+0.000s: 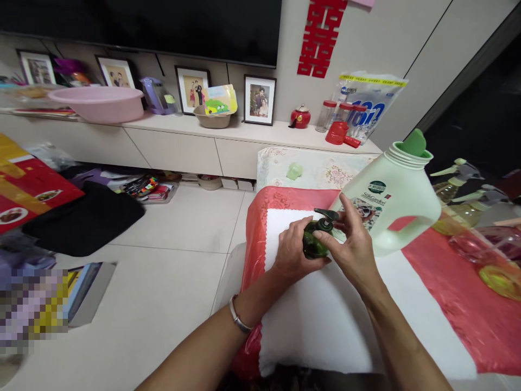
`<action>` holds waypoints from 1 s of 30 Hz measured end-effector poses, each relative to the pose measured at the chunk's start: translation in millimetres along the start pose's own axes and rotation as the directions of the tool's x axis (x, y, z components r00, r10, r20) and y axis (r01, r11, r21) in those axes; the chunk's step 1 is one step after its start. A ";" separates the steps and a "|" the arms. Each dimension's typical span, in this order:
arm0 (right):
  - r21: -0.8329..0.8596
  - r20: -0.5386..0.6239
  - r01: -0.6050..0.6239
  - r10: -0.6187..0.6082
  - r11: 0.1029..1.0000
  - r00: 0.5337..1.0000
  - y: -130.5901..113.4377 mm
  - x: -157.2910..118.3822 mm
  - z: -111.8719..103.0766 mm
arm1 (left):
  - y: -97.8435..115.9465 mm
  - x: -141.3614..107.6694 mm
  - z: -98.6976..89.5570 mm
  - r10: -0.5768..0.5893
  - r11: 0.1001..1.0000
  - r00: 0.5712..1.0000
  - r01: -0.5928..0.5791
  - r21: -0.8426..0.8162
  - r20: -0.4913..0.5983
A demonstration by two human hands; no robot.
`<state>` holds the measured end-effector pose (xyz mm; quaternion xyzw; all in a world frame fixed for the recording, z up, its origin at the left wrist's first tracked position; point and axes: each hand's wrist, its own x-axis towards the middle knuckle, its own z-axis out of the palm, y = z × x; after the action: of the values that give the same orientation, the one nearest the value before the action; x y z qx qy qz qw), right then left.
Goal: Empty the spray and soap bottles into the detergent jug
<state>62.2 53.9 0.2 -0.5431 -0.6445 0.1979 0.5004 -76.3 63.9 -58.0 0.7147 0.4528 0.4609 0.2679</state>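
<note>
A dark green pump bottle (311, 245) is held over the white cloth (325, 320). My left hand (291, 250) wraps round its body from the left. Around the black pump head (325, 218) at its top are the fingers of my right hand (354, 241), thumb against the collar and index finger raised. Just behind and to the right stands a large pale green jug (401, 198) with a green spout piece in its open mouth. A small light green cap (294, 171) lies on the floral cover beyond.
Red cloth (468, 304) lies under the white one. Spray bottles (459, 212) with yellow and pink liquid stand at the right. Behind is a cabinet (171, 144) with a pink basin (101, 103), frames, jars and a plastic bag. Boxes lie on the floor at the left.
</note>
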 end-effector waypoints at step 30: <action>-0.093 -0.001 0.067 -0.067 0.993 0.998 1.2 0.6 -1.5 | -3.5 -1.8 2.0 0.004 1.000 1.000 -0.004 -0.002 -0.007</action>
<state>64.2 54.3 0.2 -0.5442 -0.6698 0.1498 0.4825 -76.1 63.9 -62.4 0.7138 0.4517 0.4643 0.2662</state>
